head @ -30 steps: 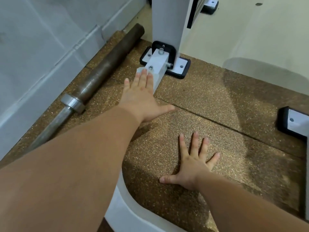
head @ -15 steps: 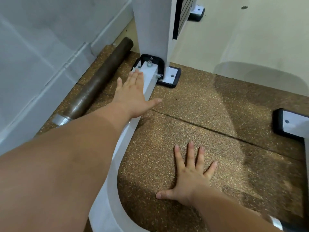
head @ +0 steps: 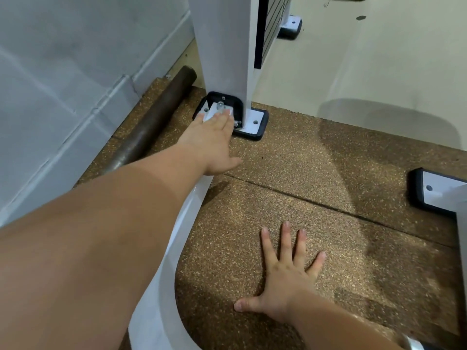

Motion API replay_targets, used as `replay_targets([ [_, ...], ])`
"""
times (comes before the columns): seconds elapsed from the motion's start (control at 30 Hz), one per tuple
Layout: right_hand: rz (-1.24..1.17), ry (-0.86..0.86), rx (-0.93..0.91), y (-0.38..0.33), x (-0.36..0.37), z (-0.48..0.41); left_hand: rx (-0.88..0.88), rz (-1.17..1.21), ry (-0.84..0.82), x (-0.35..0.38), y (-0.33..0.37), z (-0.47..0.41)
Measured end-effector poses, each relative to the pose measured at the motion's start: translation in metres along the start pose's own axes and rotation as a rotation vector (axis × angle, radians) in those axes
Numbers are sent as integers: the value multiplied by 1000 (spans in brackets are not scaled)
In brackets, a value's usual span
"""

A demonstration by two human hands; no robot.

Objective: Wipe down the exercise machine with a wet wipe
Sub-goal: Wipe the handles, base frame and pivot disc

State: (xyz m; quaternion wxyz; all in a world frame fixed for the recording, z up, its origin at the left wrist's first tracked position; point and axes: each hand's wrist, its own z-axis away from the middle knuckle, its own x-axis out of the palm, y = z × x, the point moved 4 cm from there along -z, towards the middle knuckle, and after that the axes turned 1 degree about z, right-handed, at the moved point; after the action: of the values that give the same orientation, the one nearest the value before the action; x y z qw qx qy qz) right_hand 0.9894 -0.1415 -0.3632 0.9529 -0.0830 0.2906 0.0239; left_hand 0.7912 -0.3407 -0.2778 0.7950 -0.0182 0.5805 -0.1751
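The exercise machine has a white upright post (head: 222, 54) bolted to a black-edged foot plate (head: 255, 122) and a curved white base rail (head: 161, 286) running toward me. My left hand (head: 212, 140) lies flat on the far end of that rail, fingers straight, fingertips close to the bolt beside the post. A wet wipe is not visible; anything under the palm is hidden. My right hand (head: 285, 276) is spread flat on the speckled brown rubber mat (head: 303, 178), pressing down.
A dark steel barbell (head: 149, 122) lies along the grey wall (head: 63, 84) to the left. Another black-edged foot plate (head: 437, 193) sits at the right. Beyond the mat is a cream floor (head: 366, 59) with a further machine foot (head: 292, 25).
My left hand has slid forward along the white rail until its fingertips reach the bracket at the post. My right hand stays planted on the mat.
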Motion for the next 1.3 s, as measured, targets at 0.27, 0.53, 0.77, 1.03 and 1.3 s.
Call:
replay_targets([
  [0.27, -5, 8, -5, 0, -1, 0, -42, -61, -16, 1, 3, 5],
  [0.53, 8, 25, 14, 0, 0, 3, -109, -37, 57, 33, 11, 68],
  [0.77, 13, 41, 6, -2, 0, 3, -66, 46, 97, 22, 11, 78],
  [1.03, 0, 60, 9, 0, 0, 1, -186, 357, 292, 15, -4, 140],
  [1.3, 17, 110, 19, -1, 2, -1, -320, 398, 80, 52, 28, 191],
])
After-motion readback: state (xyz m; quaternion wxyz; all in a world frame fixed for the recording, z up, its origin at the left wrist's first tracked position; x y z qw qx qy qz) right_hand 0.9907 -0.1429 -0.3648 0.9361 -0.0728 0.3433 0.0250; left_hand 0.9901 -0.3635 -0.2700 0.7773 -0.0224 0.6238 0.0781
